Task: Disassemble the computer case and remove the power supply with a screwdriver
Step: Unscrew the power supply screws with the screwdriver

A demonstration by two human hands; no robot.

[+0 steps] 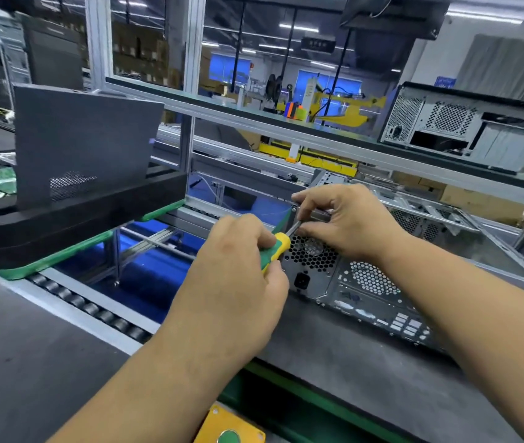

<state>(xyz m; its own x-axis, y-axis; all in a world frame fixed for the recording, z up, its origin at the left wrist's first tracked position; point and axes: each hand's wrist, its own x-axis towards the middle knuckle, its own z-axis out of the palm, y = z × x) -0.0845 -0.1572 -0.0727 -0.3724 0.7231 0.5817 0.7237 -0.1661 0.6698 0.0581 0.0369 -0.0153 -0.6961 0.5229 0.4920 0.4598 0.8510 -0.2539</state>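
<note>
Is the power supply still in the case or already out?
Still in: the power supply sits flush in the case rear panel, screwdriver at its corner.

left hand [235,282] grips green-yellow screwdriver [273,247], centre frame | right hand [344,219] pinches its shaft at power supply [310,266] corner | computer case [414,266] lies right | second case [465,126] upper right

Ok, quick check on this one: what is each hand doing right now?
Left hand: grips the screwdriver by its green-and-yellow handle.
Right hand: fingers pinch the screwdriver's shaft at the power supply.
</note>
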